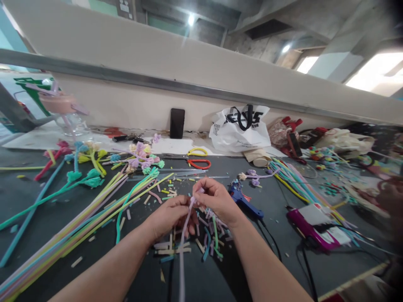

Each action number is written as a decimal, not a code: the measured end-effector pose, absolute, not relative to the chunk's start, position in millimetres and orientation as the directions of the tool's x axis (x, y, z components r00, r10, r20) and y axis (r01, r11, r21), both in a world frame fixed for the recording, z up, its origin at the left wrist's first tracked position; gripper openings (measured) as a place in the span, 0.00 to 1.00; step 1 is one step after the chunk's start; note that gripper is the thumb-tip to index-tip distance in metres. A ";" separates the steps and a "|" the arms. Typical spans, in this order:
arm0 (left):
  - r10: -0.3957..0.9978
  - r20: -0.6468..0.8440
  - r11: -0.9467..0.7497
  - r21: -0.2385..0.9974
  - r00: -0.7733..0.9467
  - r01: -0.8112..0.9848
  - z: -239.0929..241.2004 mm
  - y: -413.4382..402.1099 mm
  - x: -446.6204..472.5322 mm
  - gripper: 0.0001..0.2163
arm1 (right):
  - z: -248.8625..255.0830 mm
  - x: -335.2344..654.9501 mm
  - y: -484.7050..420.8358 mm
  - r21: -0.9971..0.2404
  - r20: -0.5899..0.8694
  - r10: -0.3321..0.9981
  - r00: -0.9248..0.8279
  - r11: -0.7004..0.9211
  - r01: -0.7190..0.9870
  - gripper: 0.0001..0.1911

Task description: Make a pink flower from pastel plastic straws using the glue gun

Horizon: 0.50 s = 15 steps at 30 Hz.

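Observation:
Both hands meet over the middle of the dark table around one lilac pipe cleaner (181, 256), whose long stem hangs down toward me. My left hand (173, 214) is closed round the stem near its top. With thumb and fingertips, my right hand (215, 199) pinches the lilac tip, where a small bent part shows. Under and around the hands lie short cut pipe cleaner pieces (215, 235) in several colours. A blue glue gun (247, 203) rests just right of my right hand. Part of the tip is hidden by my fingers.
Long pipe cleaners (78, 226) fan out at left, below finished fuzzy flowers (141, 155). Scissors (199, 163), a phone (177, 123) and a white bag (241, 130) stand or lie toward the back. At right are a purple-and-white box (317, 228), cables and more stems.

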<state>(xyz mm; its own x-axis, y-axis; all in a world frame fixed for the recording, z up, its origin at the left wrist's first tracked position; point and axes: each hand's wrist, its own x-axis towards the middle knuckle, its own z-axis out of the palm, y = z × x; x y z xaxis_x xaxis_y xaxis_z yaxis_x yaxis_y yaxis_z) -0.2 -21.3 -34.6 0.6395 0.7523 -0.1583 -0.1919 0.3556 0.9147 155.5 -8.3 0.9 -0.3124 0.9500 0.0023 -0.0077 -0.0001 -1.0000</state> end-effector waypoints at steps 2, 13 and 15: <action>0.752 -0.156 0.331 0.930 0.640 -0.162 -34.6 -22.1 -0.2 0.12 | 1.9 156.7 -8.6 -0.999 0.028 0.950 -0.311 0.012 -0.052 0.09; 0.990 0.091 -0.127 0.909 0.108 0.397 -29.8 -6.6 -16.5 0.10 | 25.1 194.3 -16.0 -0.922 0.229 0.936 -0.267 0.121 -0.368 0.14; 0.986 0.129 -0.165 0.834 0.105 0.526 -22.6 -7.0 -18.5 0.11 | 26.1 195.2 -16.8 -0.924 0.238 0.927 -0.290 0.125 -0.361 0.13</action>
<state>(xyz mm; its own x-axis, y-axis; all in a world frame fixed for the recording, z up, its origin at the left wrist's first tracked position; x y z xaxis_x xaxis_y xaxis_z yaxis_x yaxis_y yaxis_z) -18.5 -7.0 -22.6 0.1049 0.9861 0.1286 0.5265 -0.1648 0.8341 195.2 -16.8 26.1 -0.2896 0.9270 0.2383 -0.3612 0.1247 -0.9241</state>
